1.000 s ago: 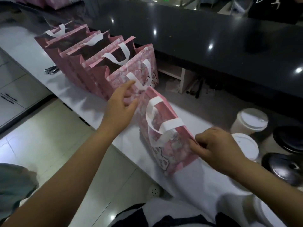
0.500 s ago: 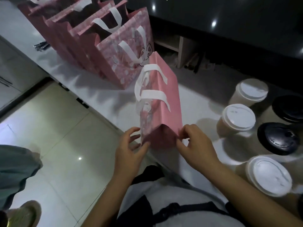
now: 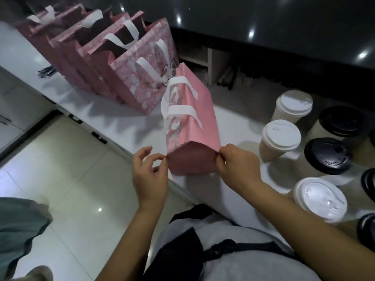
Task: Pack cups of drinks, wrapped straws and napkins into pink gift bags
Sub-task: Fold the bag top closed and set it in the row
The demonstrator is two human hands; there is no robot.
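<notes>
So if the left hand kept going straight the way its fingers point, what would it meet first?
The left hand points up and right at the near end of the folded pink gift bag, whose corner its fingertips already pinch, so it would push into that bag first.

A long white counter (image 3: 121, 122) runs from the upper left toward the lower right, its edge bordering a pale tiled floor. At its far end stands a row of open pink gift bags (image 3: 113, 63) with white handles, packed side by side, and a small dark bundle (image 3: 45, 71) (too blurred to identify) lies just left of them. Nearer, a flat-folded pink bag (image 3: 194, 128) rests on the counter with its bottom panel turned toward the camera. To the right stand lidded paper cups close together: several with white lids (image 3: 281, 136), others with black lids (image 3: 327, 155).
</notes>
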